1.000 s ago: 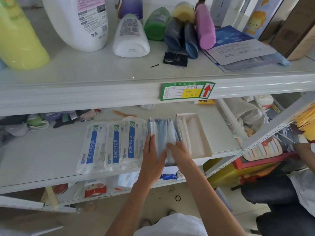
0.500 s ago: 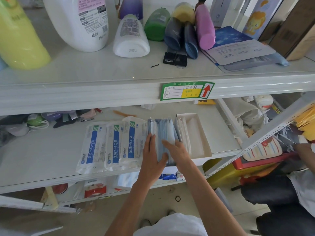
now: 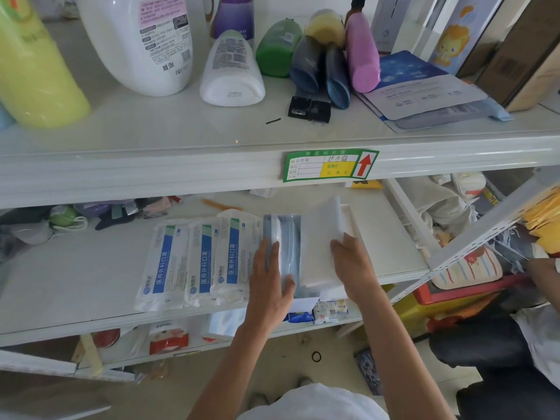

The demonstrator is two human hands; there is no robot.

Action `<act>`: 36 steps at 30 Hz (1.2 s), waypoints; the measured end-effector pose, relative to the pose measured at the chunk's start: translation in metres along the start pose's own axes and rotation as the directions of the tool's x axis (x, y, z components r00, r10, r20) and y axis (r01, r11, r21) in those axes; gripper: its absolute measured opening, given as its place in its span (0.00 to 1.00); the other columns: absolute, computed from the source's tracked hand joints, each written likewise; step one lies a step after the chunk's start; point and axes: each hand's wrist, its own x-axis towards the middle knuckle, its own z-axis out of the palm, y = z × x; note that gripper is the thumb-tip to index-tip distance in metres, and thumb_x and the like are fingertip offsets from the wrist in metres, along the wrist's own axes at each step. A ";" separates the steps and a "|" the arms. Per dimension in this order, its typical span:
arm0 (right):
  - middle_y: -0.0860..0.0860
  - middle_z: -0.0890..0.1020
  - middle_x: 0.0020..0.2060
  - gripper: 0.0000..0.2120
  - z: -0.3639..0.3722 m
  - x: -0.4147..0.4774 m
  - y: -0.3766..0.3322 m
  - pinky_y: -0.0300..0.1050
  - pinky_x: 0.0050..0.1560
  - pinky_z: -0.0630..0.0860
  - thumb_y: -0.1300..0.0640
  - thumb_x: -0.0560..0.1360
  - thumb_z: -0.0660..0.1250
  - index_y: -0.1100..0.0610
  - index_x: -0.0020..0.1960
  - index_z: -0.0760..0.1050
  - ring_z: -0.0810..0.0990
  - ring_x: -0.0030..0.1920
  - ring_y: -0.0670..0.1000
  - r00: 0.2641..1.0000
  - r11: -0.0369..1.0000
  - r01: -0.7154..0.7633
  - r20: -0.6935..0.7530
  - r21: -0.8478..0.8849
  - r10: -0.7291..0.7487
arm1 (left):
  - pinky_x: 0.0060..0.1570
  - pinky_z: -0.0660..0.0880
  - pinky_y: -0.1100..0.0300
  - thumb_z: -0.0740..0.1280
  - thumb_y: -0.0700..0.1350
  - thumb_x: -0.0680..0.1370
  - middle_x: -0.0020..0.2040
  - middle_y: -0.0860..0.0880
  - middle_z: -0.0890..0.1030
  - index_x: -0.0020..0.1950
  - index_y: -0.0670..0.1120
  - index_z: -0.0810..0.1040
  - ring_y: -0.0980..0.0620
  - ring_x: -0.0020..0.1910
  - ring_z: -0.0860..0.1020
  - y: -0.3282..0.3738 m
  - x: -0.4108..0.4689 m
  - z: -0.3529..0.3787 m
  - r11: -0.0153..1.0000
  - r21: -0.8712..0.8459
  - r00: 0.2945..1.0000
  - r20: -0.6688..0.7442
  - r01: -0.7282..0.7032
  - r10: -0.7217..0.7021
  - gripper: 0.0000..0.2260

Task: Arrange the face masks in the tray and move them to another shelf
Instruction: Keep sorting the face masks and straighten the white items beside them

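Frame centre, on the middle shelf point(image 3: 91, 283): blue-grey mask packs point(image 3: 286, 237) on edge, pressed by the left hand point(image 3: 268, 286), fingers straight and flat along their left side, thumb spread over the near end. Just right, a white mask stack point(image 3: 321, 237), tilted, gripped at its lower right corner by the right hand point(image 3: 353, 265), thumb on the front face. Behind it, the white tray point(image 3: 353, 219), mostly hidden. Left of centre, 3 white-and-blue mask packets point(image 3: 203, 259) side by side, rightmost against the blue-grey packs. Above, an upper shelf point(image 3: 151, 131) with bottles point(image 3: 231, 74) and a green price label point(image 3: 330, 165) on its front edge.
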 end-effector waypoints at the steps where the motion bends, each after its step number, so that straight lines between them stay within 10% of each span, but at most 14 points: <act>1: 0.56 0.77 0.53 0.06 -0.007 -0.002 -0.001 0.56 0.53 0.80 0.59 0.84 0.58 0.54 0.60 0.70 0.78 0.53 0.56 1.000 0.991 -0.019 0.023 0.131 0.016 | 0.78 0.52 0.44 0.64 0.49 0.81 0.82 0.49 0.47 0.82 0.49 0.52 0.46 0.81 0.47 0.003 0.001 -0.002 0.999 0.051 0.999 -0.039 0.004 -0.002 0.33; 5: 0.54 0.78 0.53 0.09 -0.025 -0.006 -0.004 0.51 0.47 0.78 0.56 0.82 0.63 0.57 0.62 0.72 0.78 0.52 0.55 0.997 0.951 -0.050 0.074 0.306 0.029 | 0.72 0.68 0.54 0.64 0.49 0.82 0.72 0.49 0.70 0.73 0.47 0.69 0.51 0.72 0.69 0.040 0.008 -0.027 0.982 -0.189 0.969 -0.247 -0.025 -0.023 0.20; 8: 0.55 0.85 0.45 0.07 -0.026 -0.010 -0.005 0.56 0.48 0.82 0.57 0.79 0.70 0.61 0.52 0.80 0.84 0.48 0.58 0.987 0.912 -0.067 0.159 0.405 0.002 | 0.47 0.79 0.63 0.68 0.58 0.79 0.53 0.55 0.83 0.63 0.52 0.77 0.58 0.51 0.82 0.078 0.018 -0.052 0.770 -0.600 0.970 0.050 0.219 -0.237 0.16; 11: 0.57 0.87 0.47 0.16 -0.026 -0.010 -0.003 0.62 0.53 0.83 0.51 0.74 0.76 0.62 0.54 0.81 0.86 0.50 0.60 0.981 0.906 -0.063 0.192 0.419 -0.020 | 0.41 0.81 0.60 0.74 0.53 0.75 0.46 0.53 0.86 0.54 0.48 0.82 0.54 0.46 0.85 0.084 0.023 -0.056 0.692 -0.654 0.951 0.190 0.307 -0.242 0.12; 14: 0.61 0.85 0.52 0.29 -0.031 -0.007 -0.001 0.63 0.56 0.82 0.41 0.71 0.76 0.63 0.60 0.80 0.84 0.54 0.64 0.987 0.887 -0.081 0.163 0.454 0.006 | 0.44 0.83 0.52 0.74 0.50 0.76 0.44 0.49 0.86 0.49 0.47 0.82 0.49 0.44 0.85 0.076 0.025 -0.056 0.676 -0.660 0.939 0.145 0.327 -0.313 0.07; 20: 0.61 0.84 0.53 0.18 -0.039 0.001 0.006 0.66 0.60 0.79 0.44 0.81 0.65 0.59 0.57 0.81 0.82 0.56 0.65 0.995 0.908 -0.074 0.088 0.412 0.041 | 0.45 0.83 0.49 0.73 0.47 0.77 0.45 0.48 0.85 0.49 0.43 0.81 0.44 0.47 0.84 0.071 0.026 -0.052 0.633 -0.677 0.904 0.116 0.375 -0.412 0.07; 26: 0.61 0.84 0.48 0.12 -0.049 0.006 0.007 0.57 0.49 0.82 0.55 0.84 0.62 0.61 0.54 0.82 0.83 0.50 0.65 0.998 0.927 0.027 0.039 0.375 -0.045 | 0.58 0.79 0.43 0.72 0.40 0.77 0.51 0.48 0.86 0.57 0.45 0.81 0.46 0.52 0.84 0.063 0.027 -0.048 0.357 -0.828 0.841 0.227 0.432 -0.491 0.09; 36: 0.52 0.81 0.55 0.16 -0.016 0.003 -0.009 0.35 0.34 0.78 0.58 0.85 0.56 0.55 0.72 0.69 0.80 0.41 0.45 0.985 0.931 0.175 0.056 -0.319 -0.166 | 0.47 0.83 0.56 0.68 0.36 0.74 0.66 0.42 0.79 0.73 0.42 0.71 0.48 0.53 0.83 0.038 0.031 -0.064 -0.221 -0.949 0.845 0.304 0.226 -0.439 0.26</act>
